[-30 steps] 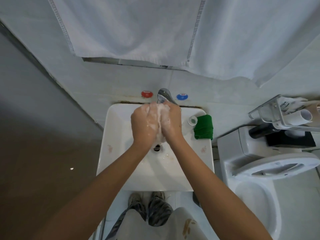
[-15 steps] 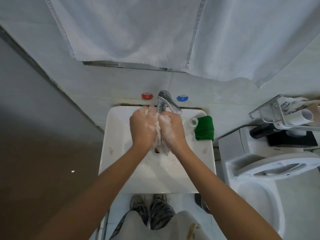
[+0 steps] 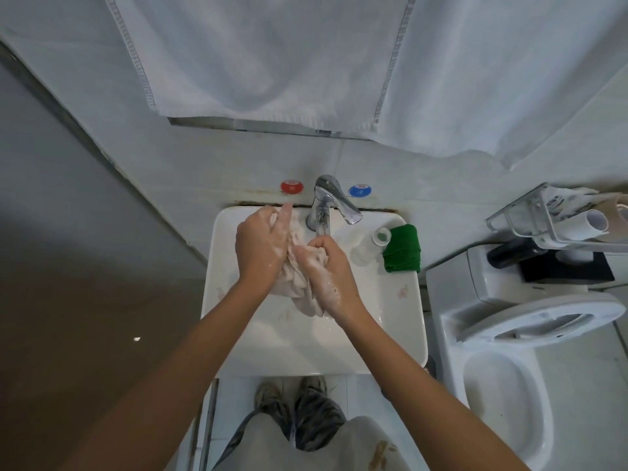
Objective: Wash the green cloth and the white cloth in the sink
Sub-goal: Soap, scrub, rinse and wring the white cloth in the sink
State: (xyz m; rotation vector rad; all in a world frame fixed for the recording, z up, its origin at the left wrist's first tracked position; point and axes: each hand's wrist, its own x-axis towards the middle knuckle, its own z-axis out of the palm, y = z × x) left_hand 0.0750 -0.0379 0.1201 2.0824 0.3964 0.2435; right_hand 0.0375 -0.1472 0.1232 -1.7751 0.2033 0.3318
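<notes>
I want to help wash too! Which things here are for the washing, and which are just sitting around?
For the washing: white cloth, gripped by left hand and right hand; green cloth waiting on the sink rim; tap.

Just sitting around: small bottle, hanging towel, toilet, paper rolls.

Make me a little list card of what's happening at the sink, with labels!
place: white sink
left hand: soapy, holds the white cloth
right hand: soapy, grips the white cloth
green cloth: folded on the sink's right rim, untouched
tap: behind the hands
small bottle: beside the green cloth
</notes>
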